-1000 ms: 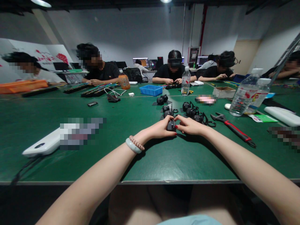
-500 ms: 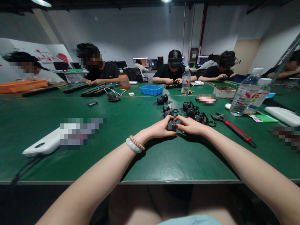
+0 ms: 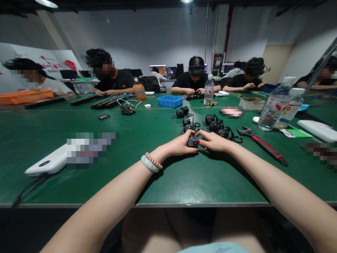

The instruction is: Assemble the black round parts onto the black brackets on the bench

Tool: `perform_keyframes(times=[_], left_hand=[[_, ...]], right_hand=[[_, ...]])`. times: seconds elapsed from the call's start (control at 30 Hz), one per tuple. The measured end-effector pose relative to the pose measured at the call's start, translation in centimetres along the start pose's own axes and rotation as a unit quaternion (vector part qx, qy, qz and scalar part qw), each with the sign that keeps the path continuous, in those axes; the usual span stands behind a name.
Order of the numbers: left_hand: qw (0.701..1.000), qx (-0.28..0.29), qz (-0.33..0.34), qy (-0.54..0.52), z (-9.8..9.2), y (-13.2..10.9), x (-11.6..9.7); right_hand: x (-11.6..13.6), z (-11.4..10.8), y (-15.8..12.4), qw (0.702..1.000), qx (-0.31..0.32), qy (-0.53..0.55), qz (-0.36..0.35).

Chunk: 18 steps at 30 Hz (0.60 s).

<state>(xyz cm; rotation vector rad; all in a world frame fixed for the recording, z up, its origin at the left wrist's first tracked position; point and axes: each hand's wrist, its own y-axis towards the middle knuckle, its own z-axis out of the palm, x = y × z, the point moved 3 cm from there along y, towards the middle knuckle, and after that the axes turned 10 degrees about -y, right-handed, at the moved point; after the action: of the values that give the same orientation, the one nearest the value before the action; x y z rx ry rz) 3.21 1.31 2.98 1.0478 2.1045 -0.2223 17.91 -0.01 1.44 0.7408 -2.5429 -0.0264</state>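
A small black blocky plastic part [image 3: 193, 141] is held close to the green tabletop [image 3: 168, 188]. My left hand [image 3: 181, 144] closes round it from the left, thumb at the near side and fingers at the far side. From the right, my right hand [image 3: 212, 141] grips the same part with bent fingertips; some of its fingers are hidden. Just beyond my hands stand more black parts [image 3: 187, 122], partly covered by my fingers. To the right of these, a row of similar black round-bodied parts [image 3: 216, 125] lies with ring-shaped pieces [image 3: 238, 139].
An adjustable wrench [image 3: 265, 146] with a red and black handle lies at right, near water bottles [image 3: 273, 105]. At left is a white device [image 3: 48, 162] with a cord. A blue tray [image 3: 170, 101] stands farther back. Several people work across the table.
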Motion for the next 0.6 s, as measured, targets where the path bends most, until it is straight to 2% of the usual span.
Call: perform_keyframes(times=[0.6], left_hand=[[1.0, 0.001, -0.006, 0.012, 0.0, -0.02, -0.08]], right_hand=[[0.08, -0.03, -0.12, 1.0, -0.002, 0.012, 0.007]])
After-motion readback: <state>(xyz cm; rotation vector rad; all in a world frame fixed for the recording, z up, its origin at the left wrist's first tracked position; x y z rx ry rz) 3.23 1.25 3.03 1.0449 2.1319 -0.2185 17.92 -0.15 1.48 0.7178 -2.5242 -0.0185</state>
